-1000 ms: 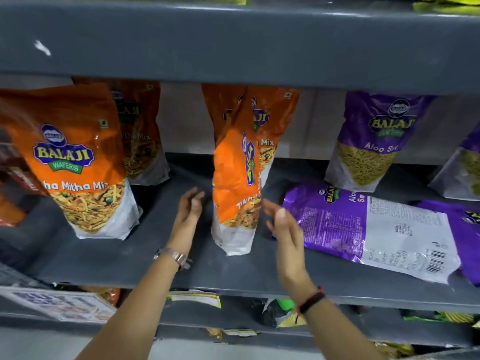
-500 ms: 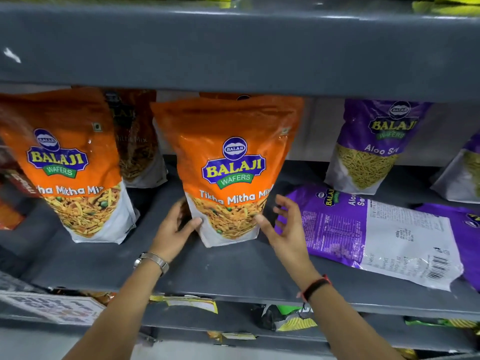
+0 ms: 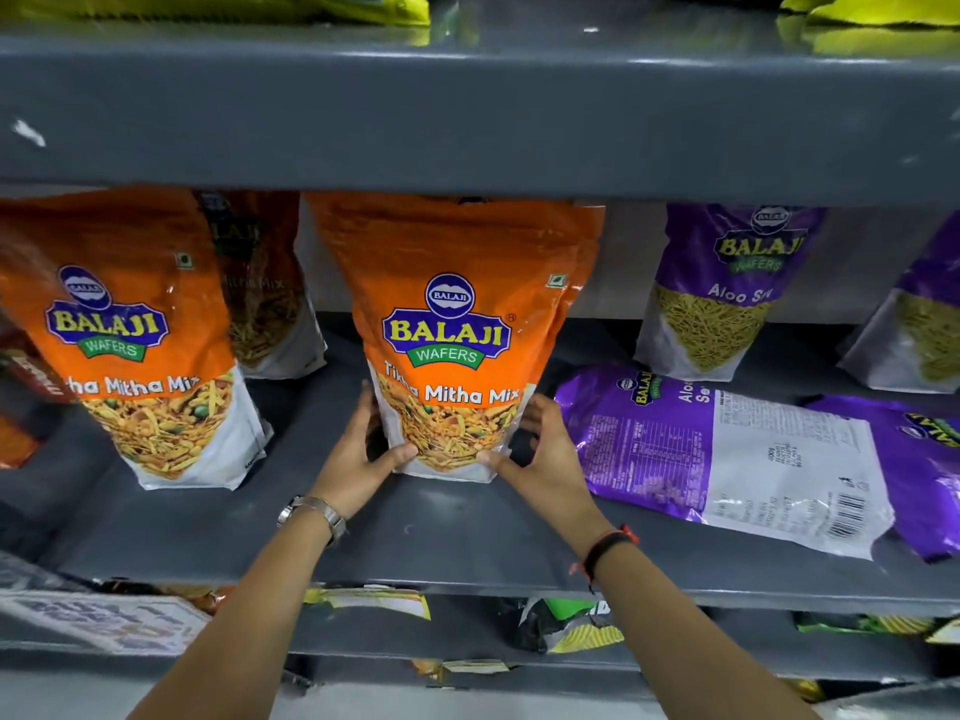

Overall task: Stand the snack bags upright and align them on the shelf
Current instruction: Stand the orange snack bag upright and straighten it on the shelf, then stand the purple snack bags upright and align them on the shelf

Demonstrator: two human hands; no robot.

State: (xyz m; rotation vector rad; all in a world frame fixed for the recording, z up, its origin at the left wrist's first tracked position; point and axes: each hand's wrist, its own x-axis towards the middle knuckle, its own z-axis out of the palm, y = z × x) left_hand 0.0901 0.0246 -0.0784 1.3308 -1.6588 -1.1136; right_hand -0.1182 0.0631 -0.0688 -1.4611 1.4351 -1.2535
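An orange Tikha Mitha Mix bag (image 3: 452, 324) stands upright, face forward, in the middle of the grey shelf (image 3: 415, 537). My left hand (image 3: 358, 459) grips its lower left corner and my right hand (image 3: 540, 459) grips its lower right corner. Another orange bag (image 3: 135, 335) stands upright to the left, with a third (image 3: 265, 304) behind it. A purple Aloo Sev bag (image 3: 727, 449) lies flat on its face to the right, overlapping a second flat purple bag (image 3: 924, 459). Further purple bags (image 3: 727, 288) stand at the back right.
The shelf above (image 3: 467, 111) hangs low over the bag tops and carries yellow-green packets (image 3: 878, 13). Below the shelf edge lies a lower shelf with loose packets (image 3: 566, 621) and a printed label strip (image 3: 104, 621) at the left.
The middle orange bag was turned from edge-on to face forward and set upright. Both hands closed in from beside it onto its lower corners.
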